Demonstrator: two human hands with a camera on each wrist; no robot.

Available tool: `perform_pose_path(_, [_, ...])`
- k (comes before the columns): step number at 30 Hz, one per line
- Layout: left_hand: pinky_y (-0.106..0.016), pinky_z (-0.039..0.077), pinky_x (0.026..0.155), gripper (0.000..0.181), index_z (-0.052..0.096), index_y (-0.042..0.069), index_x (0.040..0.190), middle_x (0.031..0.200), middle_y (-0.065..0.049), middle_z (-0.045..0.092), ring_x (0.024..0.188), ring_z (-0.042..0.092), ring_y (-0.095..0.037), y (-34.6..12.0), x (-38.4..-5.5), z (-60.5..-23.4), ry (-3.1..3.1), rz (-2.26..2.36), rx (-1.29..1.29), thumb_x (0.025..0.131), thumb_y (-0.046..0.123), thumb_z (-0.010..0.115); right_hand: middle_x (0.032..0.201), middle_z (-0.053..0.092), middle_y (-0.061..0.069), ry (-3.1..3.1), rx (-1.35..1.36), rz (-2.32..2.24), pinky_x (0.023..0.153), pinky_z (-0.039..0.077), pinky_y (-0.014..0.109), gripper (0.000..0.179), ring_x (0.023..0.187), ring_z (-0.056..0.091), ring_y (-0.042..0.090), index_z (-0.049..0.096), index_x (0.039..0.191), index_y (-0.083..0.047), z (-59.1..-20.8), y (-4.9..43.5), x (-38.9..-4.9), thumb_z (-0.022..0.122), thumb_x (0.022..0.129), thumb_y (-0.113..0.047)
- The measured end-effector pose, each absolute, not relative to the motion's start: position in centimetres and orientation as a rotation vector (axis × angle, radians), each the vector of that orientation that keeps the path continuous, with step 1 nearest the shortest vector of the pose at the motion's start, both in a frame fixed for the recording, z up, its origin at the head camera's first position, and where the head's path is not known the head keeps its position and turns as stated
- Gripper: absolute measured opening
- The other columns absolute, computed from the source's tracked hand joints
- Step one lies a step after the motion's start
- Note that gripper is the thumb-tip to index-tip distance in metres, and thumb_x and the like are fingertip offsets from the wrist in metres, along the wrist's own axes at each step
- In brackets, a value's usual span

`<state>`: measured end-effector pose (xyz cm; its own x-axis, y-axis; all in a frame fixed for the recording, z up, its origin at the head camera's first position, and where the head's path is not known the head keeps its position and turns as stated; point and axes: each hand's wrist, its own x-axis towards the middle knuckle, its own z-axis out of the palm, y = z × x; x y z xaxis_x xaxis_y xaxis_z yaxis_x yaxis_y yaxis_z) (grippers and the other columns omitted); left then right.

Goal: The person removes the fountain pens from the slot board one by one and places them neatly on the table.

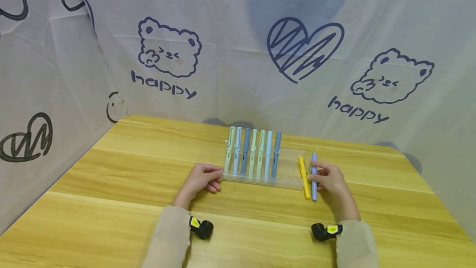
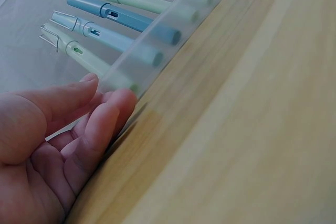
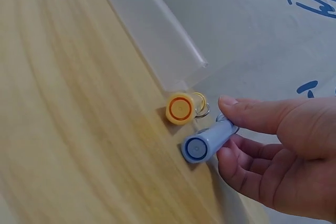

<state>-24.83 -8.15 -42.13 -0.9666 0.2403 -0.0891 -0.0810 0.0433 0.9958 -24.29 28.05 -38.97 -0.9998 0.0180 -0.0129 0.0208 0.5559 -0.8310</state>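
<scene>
A clear plastic pen sleeve (image 1: 288, 182) lies on the table with several green and blue pens (image 1: 246, 152) side by side in its slots. At its lower left corner, my left hand (image 1: 201, 180) pinches the sleeve's edge between thumb and fingers, beside the end green pen (image 2: 79, 53). My right hand (image 1: 331, 179) grips a lavender pen (image 1: 314, 185) by thumb and fingertips, just right of the sleeve. Between that pen and the sleeve's right end is a yellow pen (image 1: 303, 179), its metal clip showing in the right wrist view.
The wooden table (image 1: 122, 218) reaches back to a white cloth backdrop (image 1: 230, 65) printed with bears, hearts and lettering. A small black camera (image 1: 203, 229) sits on the left wrist and another (image 1: 320, 232) on the right.
</scene>
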Motion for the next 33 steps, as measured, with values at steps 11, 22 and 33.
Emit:
perform_pose_path(11, [-0.024,0.053,0.047,0.028,0.055,-0.014,0.11,0.072,-0.011,0.06,0.051,0.059,-0.014,-8.21,-24.82,-42.09,2.087,2.009,0.158,0.089,0.004,0.053,0.086,0.052,0.016,2.768,0.121,-1.467,0.042,0.049,0.023,0.044,0.051,0.049,0.011,0.046,0.123,0.008,-39.63,27.96,-24.84,0.061,0.082,0.001])
perform_pose_path(22, [-0.024,0.053,0.048,0.027,0.055,-0.014,0.11,0.072,-0.012,0.06,0.052,0.059,-0.014,-8.14,-24.75,-42.13,2.09,2.013,0.159,0.089,0.004,0.053,0.088,0.05,0.017,2.752,0.241,-1.473,0.04,0.048,0.023,0.046,0.047,0.047,0.011,0.047,0.124,0.007,-39.43,27.4,-24.86,0.063,0.081,0.001])
perform_pose_path(33, [-0.025,0.053,0.048,0.028,0.055,-0.014,0.11,0.072,-0.011,0.06,0.052,0.06,-0.014,-8.15,-24.72,-42.11,2.089,2.006,0.17,0.089,0.005,0.053,0.086,0.052,0.016,2.774,0.258,-1.423,0.042,0.048,0.023,0.045,0.05,0.049,0.012,0.048,0.123,0.006,-39.42,27.24,-25.01,0.064,0.081,-0.002])
